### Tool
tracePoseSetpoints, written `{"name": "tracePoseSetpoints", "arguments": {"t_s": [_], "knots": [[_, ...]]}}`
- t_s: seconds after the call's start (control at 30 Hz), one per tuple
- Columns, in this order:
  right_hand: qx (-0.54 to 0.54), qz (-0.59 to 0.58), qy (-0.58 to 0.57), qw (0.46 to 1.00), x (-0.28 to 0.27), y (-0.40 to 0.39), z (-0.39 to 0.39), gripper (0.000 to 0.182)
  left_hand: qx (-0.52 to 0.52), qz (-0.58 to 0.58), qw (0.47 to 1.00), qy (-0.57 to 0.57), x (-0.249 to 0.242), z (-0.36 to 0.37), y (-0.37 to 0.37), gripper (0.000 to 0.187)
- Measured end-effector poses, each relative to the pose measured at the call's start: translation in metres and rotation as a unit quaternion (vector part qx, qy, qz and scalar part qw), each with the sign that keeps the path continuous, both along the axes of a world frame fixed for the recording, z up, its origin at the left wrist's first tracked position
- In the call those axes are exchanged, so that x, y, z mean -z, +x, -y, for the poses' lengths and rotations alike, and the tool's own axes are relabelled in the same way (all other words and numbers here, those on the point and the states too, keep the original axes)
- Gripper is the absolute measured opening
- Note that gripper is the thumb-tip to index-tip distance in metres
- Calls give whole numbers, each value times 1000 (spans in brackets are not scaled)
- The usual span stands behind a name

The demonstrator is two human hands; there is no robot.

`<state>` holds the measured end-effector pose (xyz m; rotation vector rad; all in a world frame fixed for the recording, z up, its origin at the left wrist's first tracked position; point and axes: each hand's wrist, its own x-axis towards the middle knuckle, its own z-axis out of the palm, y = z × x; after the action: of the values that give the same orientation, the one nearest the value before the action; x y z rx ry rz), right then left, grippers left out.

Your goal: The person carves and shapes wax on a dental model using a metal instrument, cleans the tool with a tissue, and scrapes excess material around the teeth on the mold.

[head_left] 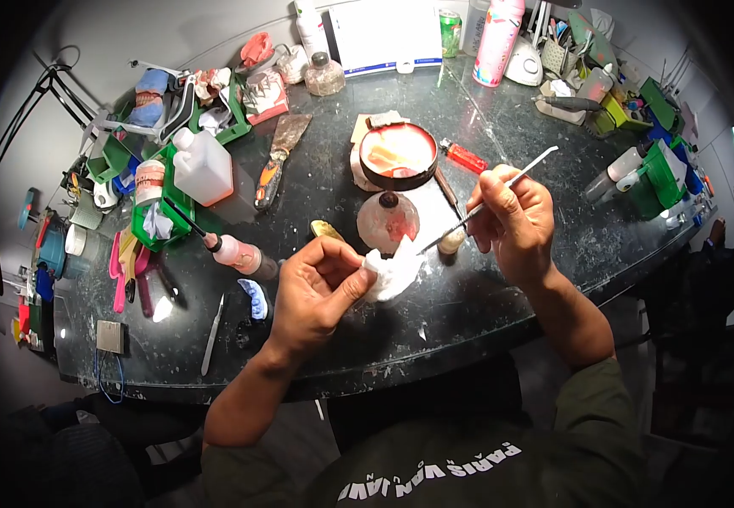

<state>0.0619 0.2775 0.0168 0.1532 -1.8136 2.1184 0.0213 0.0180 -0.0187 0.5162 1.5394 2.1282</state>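
Because the metal dental instrument (461, 223) is slender, my right hand (515, 222) grips it near its middle, seemingly for control, while my left hand (309, 292) pinches white tissue (396, 274) beside the round glass jar (375, 222).

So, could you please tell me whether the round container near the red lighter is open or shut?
Open: no lid covers the round container, and its orange-red contents show plainly inside the rim.
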Motion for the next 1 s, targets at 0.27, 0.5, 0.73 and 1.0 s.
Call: {"name": "tracePoseSetpoints", "arguments": {"t_s": [0.27,0.5,0.73,1.0], "knots": [[-108,26,142,984,-3,7,9,21,55,-8,997,-61,-10,-9,12,21],[-95,-81,245,962,4,6,9,12,79,-2,992,-97,-7,-9,14,21],[-118,-91,265,953,3,10,12,11,71,-142,972,-173,-6,-6,11,14],[-112,-89,231,962,-3,14,10,13,42,-167,970,-171,-13,-4,11,10]]}}
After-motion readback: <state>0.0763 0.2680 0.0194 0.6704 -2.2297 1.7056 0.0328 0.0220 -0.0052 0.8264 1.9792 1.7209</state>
